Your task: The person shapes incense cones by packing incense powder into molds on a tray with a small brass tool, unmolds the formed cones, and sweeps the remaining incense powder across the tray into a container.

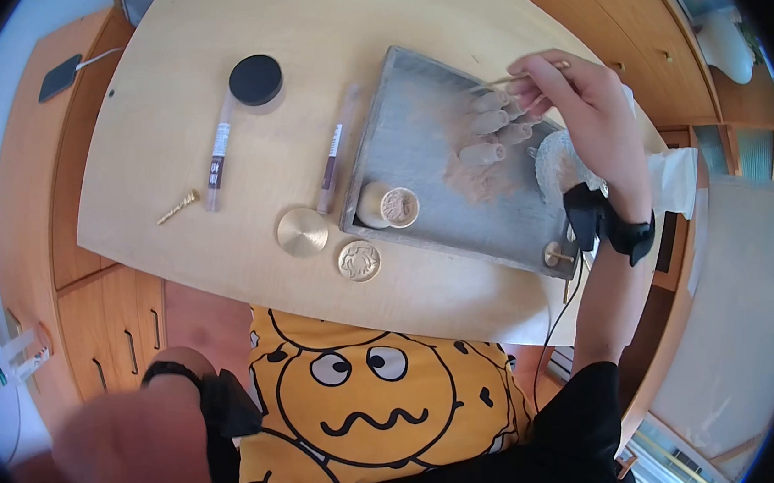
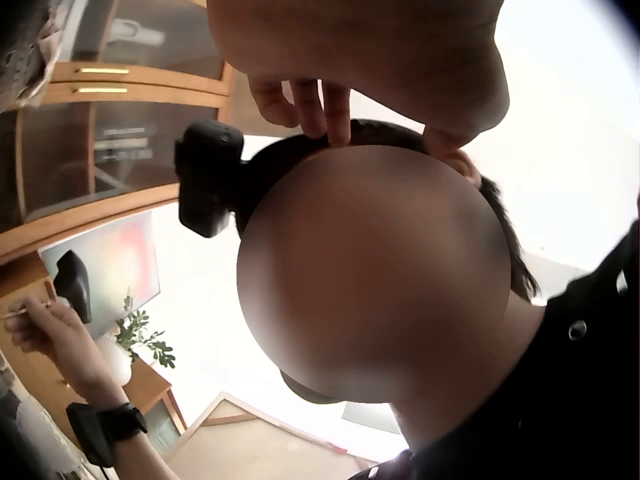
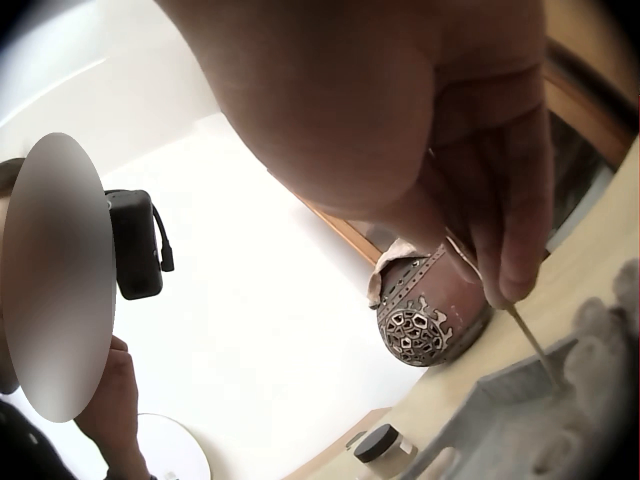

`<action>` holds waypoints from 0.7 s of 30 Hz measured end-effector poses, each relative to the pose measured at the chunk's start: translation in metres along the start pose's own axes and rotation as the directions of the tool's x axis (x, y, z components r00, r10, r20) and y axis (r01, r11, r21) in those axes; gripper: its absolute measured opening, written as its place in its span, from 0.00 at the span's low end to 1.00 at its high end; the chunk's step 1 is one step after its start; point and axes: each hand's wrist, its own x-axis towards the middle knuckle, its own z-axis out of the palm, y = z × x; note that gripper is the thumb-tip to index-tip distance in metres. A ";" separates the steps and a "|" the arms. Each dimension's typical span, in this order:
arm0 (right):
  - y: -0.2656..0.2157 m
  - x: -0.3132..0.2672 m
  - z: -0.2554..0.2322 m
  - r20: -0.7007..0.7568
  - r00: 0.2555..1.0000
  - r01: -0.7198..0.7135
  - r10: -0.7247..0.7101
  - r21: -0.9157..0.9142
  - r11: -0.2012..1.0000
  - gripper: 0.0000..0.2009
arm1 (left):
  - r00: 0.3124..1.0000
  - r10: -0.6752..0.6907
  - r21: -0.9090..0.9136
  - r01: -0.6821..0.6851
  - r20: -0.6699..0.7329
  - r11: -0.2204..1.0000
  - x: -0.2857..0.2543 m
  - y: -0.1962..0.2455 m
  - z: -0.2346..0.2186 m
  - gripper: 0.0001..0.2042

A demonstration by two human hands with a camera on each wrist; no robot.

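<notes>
My right hand (image 1: pixel 592 109) pinches a thin metal rod (image 3: pixel 530 335) over the grey tray (image 1: pixel 373 132). Just below the fingers, several small pale cylinders (image 1: pixel 482 154) lie grouped amid brownish powder (image 1: pixel 471 182) on the tray. A small container (image 1: pixel 398 207) of powder rests in the tray's near left corner. Raised away from the table, my left hand (image 1: pixel 130 457) is blurred in the head view; in the left wrist view the same hand (image 2: pixel 370 65) has its fingers at a person's head, loosely bent and holding nothing.
Left of the tray are two labelled tubes (image 1: pixel 219 160), a black lid (image 1: pixel 256 79), a gold disc (image 1: pixel 302 231), a patterned gold piece (image 1: pixel 359 260) and a gold screw-like piece (image 1: pixel 179 206). A glass vessel (image 1: pixel 553 164) stands by my right wrist. A small gold stamp (image 1: pixel 555 253) occupies the tray's near right corner.
</notes>
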 end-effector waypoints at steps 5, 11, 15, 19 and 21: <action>-0.007 0.020 0.020 -0.007 0.998 0.067 -0.067 0.062 0.996 0.16 | 0.602 -0.475 -0.196 0.470 -0.642 0.861 0.000 -0.072 -0.042 0.42; -0.011 0.056 0.022 0.121 0.990 0.057 -0.072 0.119 0.991 0.17 | 0.615 -0.783 -0.618 0.582 -0.091 0.529 0.015 -0.166 -0.135 0.23; -0.018 0.077 0.030 0.205 0.966 0.152 -0.157 0.040 0.987 0.19 | 0.548 -0.836 -0.740 0.578 0.040 0.343 0.019 -0.200 -0.150 0.16; -0.030 0.094 0.036 0.292 0.944 0.159 -0.152 0.000 0.987 0.17 | 0.499 -0.848 -0.679 0.686 0.179 0.261 0.038 -0.213 -0.128 0.15; -0.030 0.101 0.035 0.317 0.936 0.156 -0.150 0.006 0.988 0.17 | 0.437 -0.895 -0.689 0.676 0.089 0.262 0.048 -0.211 -0.110 0.12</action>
